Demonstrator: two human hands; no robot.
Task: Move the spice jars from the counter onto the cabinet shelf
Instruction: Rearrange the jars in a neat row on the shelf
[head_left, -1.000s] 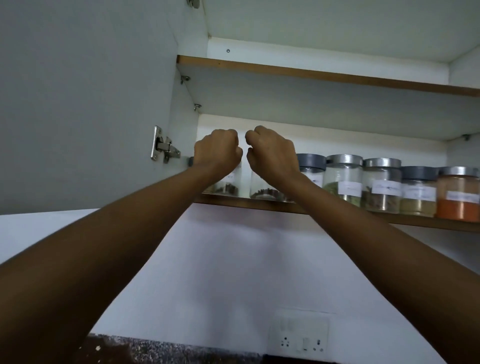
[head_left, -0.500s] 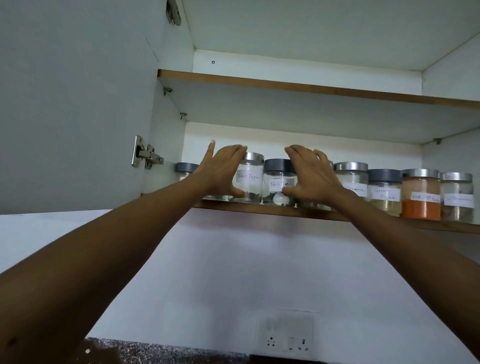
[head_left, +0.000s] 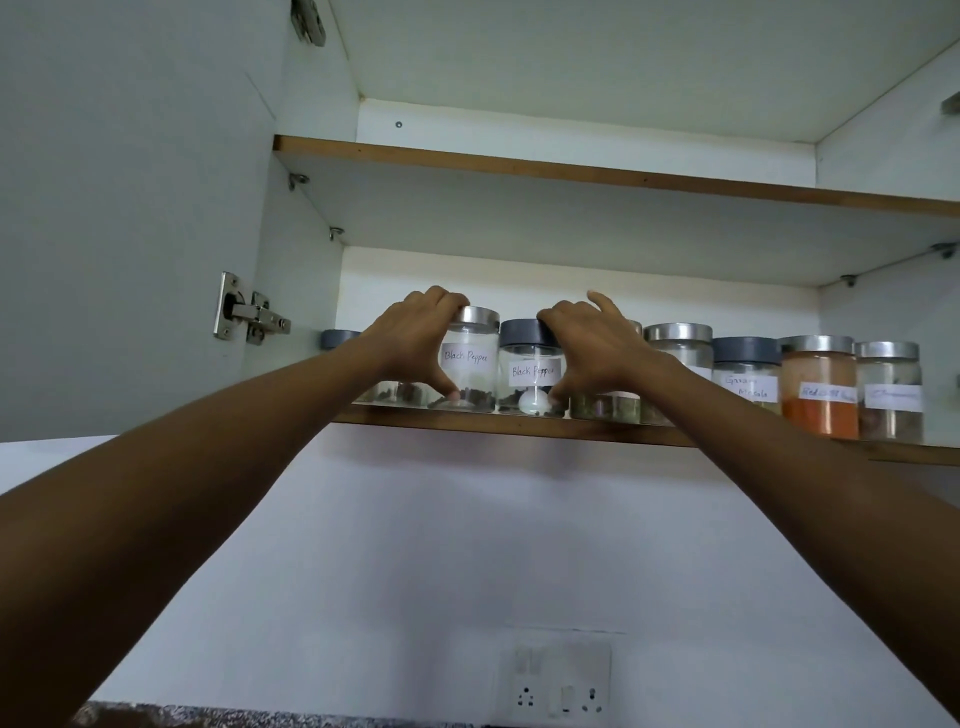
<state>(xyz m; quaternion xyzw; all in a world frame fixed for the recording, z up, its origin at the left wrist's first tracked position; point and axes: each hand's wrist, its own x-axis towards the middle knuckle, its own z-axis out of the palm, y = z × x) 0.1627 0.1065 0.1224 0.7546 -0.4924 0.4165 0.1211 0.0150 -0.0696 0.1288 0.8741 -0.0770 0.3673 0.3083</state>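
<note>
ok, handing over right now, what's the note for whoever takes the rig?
Left hand: grips the silver-lid Black Pepper jar, fingers over lid, thumb at base.
Right hand: grips the dark-lid Black Pepper jar likewise.
Both jars stand on the lower shelf, side by side.
Done: both shelved.
Left: let go; counter is mostly out of view, so check it for more jars.

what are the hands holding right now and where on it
Left hand grips the silver-lidded Black Pepper jar, fingers on its lid, thumb at its base. Right hand grips the dark-lidded Black Pepper jar the same way. Both stand on the shelf.
</note>
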